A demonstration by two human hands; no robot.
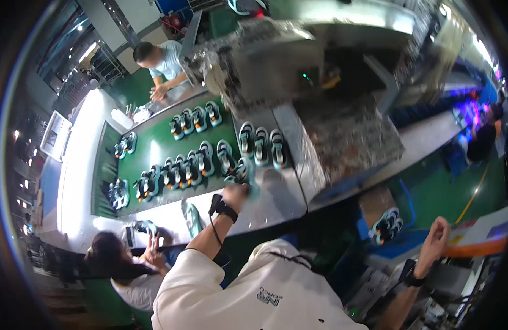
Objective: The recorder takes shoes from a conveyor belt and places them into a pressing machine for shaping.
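My left hand (235, 193), a little blurred, reaches over the near edge of the work table and is closed on a black, white and teal sneaker (244, 171). The hand hides part of that shoe. Just beyond it stand another sneaker (225, 155) on the green mat and a short row of sneakers (260, 146) on the pale tabletop. Out to the right, my right hand (436, 236) is raised with nothing in it, its fingers loosely extended. It is nearest to an orange-edged surface (476, 248). Several sneakers (387, 225) sit in a cluster to its left.
Rows of sneakers (179, 171) stand on the green mat (155, 149). A foil-covered machine (347, 143) rises beyond the table. One co-worker (135, 269) sits close at left, handling a shoe; another (167, 63) leans at the far side. A pale teal sole-shaped piece (192, 218) lies near the edge.
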